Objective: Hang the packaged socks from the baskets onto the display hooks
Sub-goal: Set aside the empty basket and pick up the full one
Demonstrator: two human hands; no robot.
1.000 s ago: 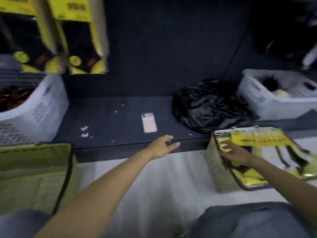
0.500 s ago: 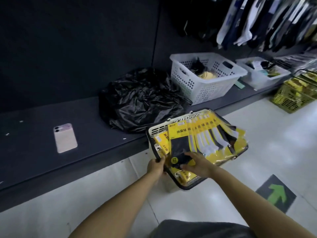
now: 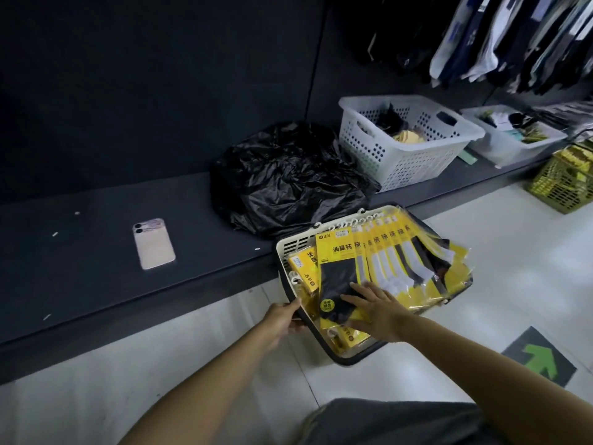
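— What is seen nearest?
— The left hand (image 3: pixel 282 319) is clamped on the dark rim of a cream basket (image 3: pixel 290 248) at its near left corner, with the fingers (image 3: pixel 293 305) curled over the edge. The right hand (image 3: pixel 378 313) is laid flat on the top pack (image 3: pixel 337 268), its fingers straight and slightly spread, with nothing pinched.
— Where are the packaged socks found?
— The packaged socks (image 3: pixel 401 255) are fanned across the basket, which is set on the white tiled floor (image 3: pixel 481 252) just beside the shelf's front edge.
— Can any writing be read?
— "消臭袜" is printed in black on the yellow header of the top pack, above a black sock. The last character is repeated on the packs behind. A round yellow label lower down is too small to be read.
— And farther off?
— A green arrow sticker (image 3: pixel 542 356) is stuck to the floor at the right. On the dark shelf (image 3: pixel 80 268) a pale phone (image 3: pixel 153 244) is laid back up. A crumpled black bag (image 3: pixel 288 178) is set beside a white perforated basket (image 3: pixel 407 155), with a pale bin (image 3: pixel 513 139) past it. A yellow-green basket (image 3: pixel 564 184) is placed on the floor beyond. Socks (image 3: pixel 513 36) are hung against the dark wall panel (image 3: pixel 160 75) above.
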